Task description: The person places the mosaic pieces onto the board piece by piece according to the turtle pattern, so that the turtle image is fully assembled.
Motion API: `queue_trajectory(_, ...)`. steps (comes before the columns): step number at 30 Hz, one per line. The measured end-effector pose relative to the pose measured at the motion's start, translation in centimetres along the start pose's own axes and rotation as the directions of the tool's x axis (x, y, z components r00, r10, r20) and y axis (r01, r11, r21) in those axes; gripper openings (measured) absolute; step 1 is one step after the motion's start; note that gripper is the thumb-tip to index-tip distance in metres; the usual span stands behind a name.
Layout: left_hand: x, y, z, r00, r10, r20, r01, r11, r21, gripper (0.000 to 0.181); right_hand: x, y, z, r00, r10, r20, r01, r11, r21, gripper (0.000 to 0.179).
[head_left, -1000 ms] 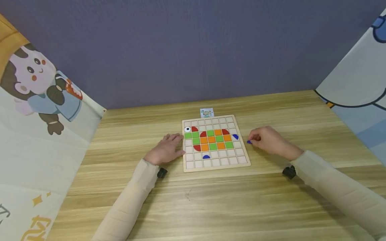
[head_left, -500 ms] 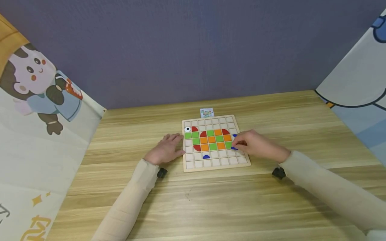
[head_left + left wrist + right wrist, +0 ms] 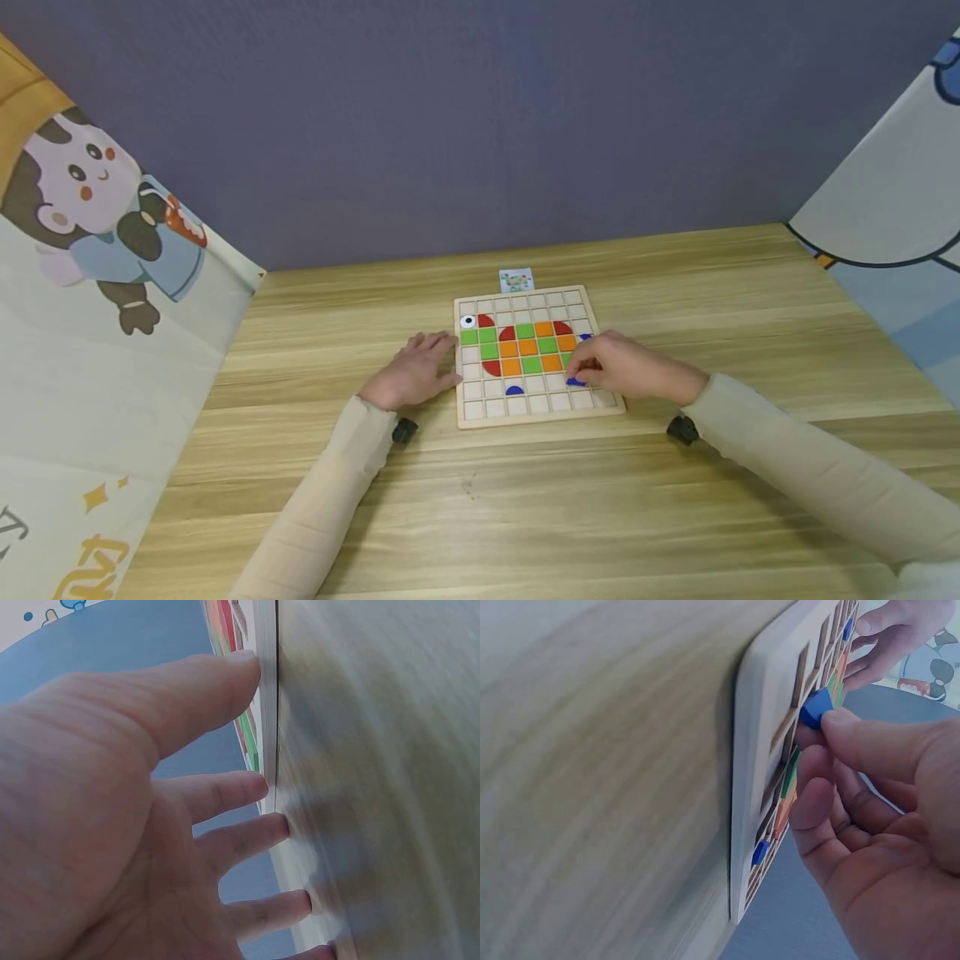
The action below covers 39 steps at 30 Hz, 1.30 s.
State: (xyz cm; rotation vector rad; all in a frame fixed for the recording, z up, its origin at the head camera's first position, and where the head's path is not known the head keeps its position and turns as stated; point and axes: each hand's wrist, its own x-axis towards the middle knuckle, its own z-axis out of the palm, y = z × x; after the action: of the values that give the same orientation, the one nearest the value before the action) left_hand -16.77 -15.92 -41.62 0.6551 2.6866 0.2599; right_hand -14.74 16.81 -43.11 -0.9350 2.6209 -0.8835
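Note:
A wooden grid board (image 3: 538,405) lies on the table, with green, orange and red tiles and a round eye tile (image 3: 468,322) set in its cells. My right hand (image 3: 633,367) pinches a blue half-round tile (image 3: 816,709) between thumb and finger, over the board's lower right cells. Another blue half-round tile (image 3: 514,390) sits in a cell below the coloured pattern. A third blue tile (image 3: 586,337), partly covered by the right hand, is at the right side. With fingers spread, my left hand (image 3: 411,375) rests on the table, its thumb and fingertips touching the board's left edge.
Behind the board's far edge lies a small printed card (image 3: 517,280). A dark blue-grey panel (image 3: 480,133) rises along the back of the wooden table (image 3: 480,500), and cartoon-printed walls stand at both sides.
From the table right of the board, my right hand has carried the blue half-round tile leftward onto the board's lower right area. The left hand has stayed put.

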Motion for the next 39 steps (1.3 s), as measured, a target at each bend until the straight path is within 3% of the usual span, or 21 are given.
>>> queue_trajectory(21,0.00,0.12,-0.09,1.000,-0.013,0.007,0.013,1.000,-0.006,0.068,-0.06,0.27,0.17,1.000,0.002,0.017,-0.001,0.999,-0.037,0.013)
queue_trajectory(29,0.04,0.07,0.08,1.000,-0.010,0.005,0.010,1.000,-0.002,0.069,-0.23,0.49,0.25,0.998,-0.068,-0.012,0.067,0.995,-0.071,0.013)
queue_trajectory(39,0.01,0.05,0.06,1.000,-0.002,0.000,0.002,1.000,-0.003,0.068,-0.18,0.75,0.35,0.997,-0.082,-0.011,0.081,0.994,-0.067,0.012)
